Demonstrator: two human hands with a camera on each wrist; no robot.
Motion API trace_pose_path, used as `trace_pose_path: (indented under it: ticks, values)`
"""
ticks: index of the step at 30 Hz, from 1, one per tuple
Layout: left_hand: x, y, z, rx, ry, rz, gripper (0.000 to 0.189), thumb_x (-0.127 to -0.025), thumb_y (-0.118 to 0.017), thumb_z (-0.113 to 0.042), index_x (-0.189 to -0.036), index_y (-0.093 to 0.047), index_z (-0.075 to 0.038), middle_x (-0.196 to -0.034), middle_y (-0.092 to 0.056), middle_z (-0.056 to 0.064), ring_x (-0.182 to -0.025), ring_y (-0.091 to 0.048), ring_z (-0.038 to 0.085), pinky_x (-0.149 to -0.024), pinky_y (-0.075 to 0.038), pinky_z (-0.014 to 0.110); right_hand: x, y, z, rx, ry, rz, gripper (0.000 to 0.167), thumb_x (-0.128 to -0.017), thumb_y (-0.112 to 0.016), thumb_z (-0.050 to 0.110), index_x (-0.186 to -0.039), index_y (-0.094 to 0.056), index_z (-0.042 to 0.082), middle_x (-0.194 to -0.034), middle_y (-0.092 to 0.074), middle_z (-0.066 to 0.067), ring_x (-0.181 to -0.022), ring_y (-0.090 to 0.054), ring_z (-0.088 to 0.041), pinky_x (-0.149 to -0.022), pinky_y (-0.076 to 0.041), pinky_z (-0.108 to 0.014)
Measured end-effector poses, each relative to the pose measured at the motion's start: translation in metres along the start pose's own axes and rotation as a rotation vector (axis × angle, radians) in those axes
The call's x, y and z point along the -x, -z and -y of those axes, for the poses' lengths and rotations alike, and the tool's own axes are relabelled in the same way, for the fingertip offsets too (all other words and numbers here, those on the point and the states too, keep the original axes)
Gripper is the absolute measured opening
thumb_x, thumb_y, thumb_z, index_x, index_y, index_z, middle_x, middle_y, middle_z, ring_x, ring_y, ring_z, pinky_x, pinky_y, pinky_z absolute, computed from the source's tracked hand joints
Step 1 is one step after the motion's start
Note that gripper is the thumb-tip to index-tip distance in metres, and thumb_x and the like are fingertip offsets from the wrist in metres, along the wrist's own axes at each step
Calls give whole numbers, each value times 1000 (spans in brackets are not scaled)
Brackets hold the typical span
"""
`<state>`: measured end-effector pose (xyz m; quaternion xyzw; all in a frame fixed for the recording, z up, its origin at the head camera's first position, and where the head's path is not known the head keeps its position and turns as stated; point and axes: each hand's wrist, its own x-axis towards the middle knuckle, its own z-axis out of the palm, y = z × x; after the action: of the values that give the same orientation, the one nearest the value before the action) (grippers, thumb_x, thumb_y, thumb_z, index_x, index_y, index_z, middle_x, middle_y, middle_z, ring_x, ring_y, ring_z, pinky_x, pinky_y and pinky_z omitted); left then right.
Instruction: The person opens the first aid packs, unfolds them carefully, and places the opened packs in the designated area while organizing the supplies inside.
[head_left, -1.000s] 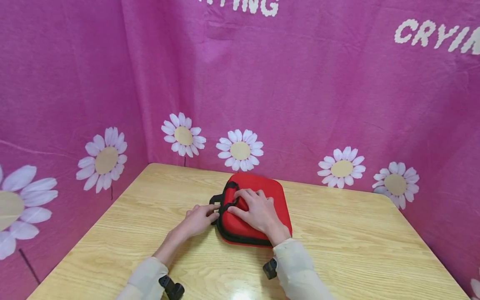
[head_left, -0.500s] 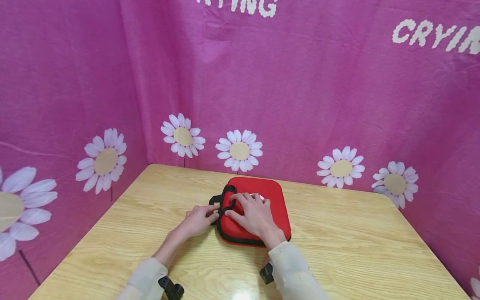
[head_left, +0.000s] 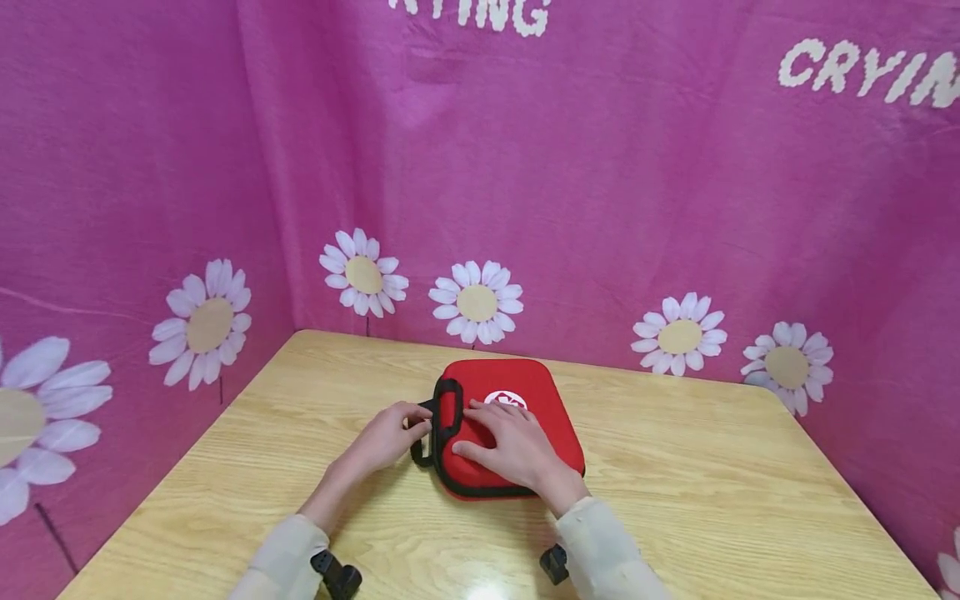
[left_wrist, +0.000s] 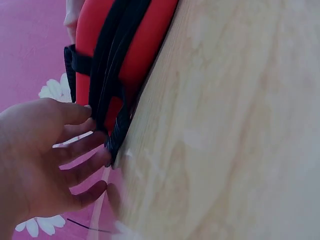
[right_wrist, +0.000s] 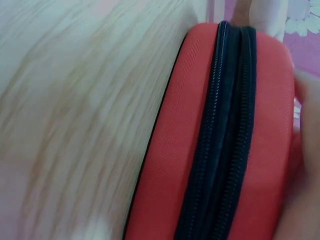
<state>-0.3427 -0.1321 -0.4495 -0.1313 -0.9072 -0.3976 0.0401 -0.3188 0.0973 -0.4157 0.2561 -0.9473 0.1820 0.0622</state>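
Note:
A red zippered case [head_left: 551, 433] with a round white emblem [head_left: 502, 400] on its lid lies closed on the table. One black handle [head_left: 447, 412] is folded over the lid at the left side; a second handle [left_wrist: 117, 130] sticks out low towards the table. My left hand [head_left: 386, 435] is at that side, its loosely bent fingertips against the zipper edge and lower handle. My right hand [head_left: 517, 446] rests spread on the lid, partly covering the emblem. In the right wrist view, a black zipper band [right_wrist: 217, 130] runs along the case's side.
The wooden table [head_left: 712, 467] extends around the case. A purple curtain [head_left: 600, 183] printed with daisies and white letters hangs behind and along both sides. Small black cameras [head_left: 337, 575] are strapped to both sleeved wrists.
The case has turned a little and come slightly nearer. My right hand has slid off the folded handle onto the lid, uncovering part of the emblem. My left hand has shifted slightly left.

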Motion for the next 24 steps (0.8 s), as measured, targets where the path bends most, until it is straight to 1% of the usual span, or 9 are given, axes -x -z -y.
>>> trace_pose_path:
  ticks: [4,6,9,12,14,16,20,22,24]
  values:
    - [-1,3,3,70,-42,-58,31,-95,-65,-15,-125,-66,-5,-119,-63,13,-101,-62,25,-89,-49,40,3,3,-5,-45,100,30,58,-90,-62,56,-138,-61,23,-148,-53,0,-139,-46,-27,-114,-30,-56]
    - [-2,5,5,107,-96,-66,36,-95,-66,-13,-130,-63,-6,-128,-58,16,-109,-60,31,-95,-49,45,5,5,-8,-63,148,50,56,-90,-64,54,-136,-62,23,-148,-54,2,-139,-46,-23,-115,-30,-53]
    - [-3,7,6,108,-207,-35,41,-95,-66,-12,-135,-60,-10,-145,-49,16,-129,-50,37,-105,-43,54,7,7,-13,-92,206,78,53,-89,-65,55,-133,-65,26,-147,-54,5,-139,-46,-17,-117,-28,-51]
    - [-2,9,7,22,-325,23,45,-95,-62,-9,-140,-57,-13,-152,-45,14,-142,-36,40,-112,-31,61,9,9,-20,-148,230,59,48,-90,-65,53,-130,-66,26,-143,-57,6,-137,-48,-16,-118,-28,-50]
    - [-1,9,7,-18,-362,69,47,-96,-61,-9,-142,-55,-14,-154,-44,12,-144,-33,41,-113,-29,62,12,11,-27,-217,218,-1,42,-92,-67,46,-128,-67,23,-137,-60,5,-135,-49,-18,-117,-30,-49]
    - [0,9,7,-37,-381,100,48,-97,-60,-11,-144,-53,-14,-154,-44,13,-144,-32,41,-114,-26,61,15,15,-38,-297,186,-92,35,-93,-69,34,-124,-69,19,-131,-64,3,-131,-53,-20,-115,-35,-48]
    - [1,12,6,-8,-350,142,49,-98,-62,-20,-146,-51,-15,-155,-42,12,-146,-29,40,-116,-27,58,24,25,-67,-442,69,-260,27,-94,-68,19,-120,-70,13,-122,-67,0,-122,-58,-22,-107,-42,-46]
    - [0,14,5,0,-336,148,50,-98,-61,-23,-147,-50,-16,-156,-41,11,-146,-29,39,-116,-27,57,28,30,-82,-486,-1,-301,28,-96,-65,18,-123,-69,11,-124,-67,-4,-119,-59,-24,-104,-44,-46]
    - [0,14,3,-2,-315,151,52,-99,-61,-28,-148,-48,-19,-156,-40,9,-147,-28,36,-117,-27,56,34,33,-95,-547,-76,-295,31,-99,-60,18,-128,-65,7,-128,-65,-10,-121,-58,-28,-103,-45,-40]
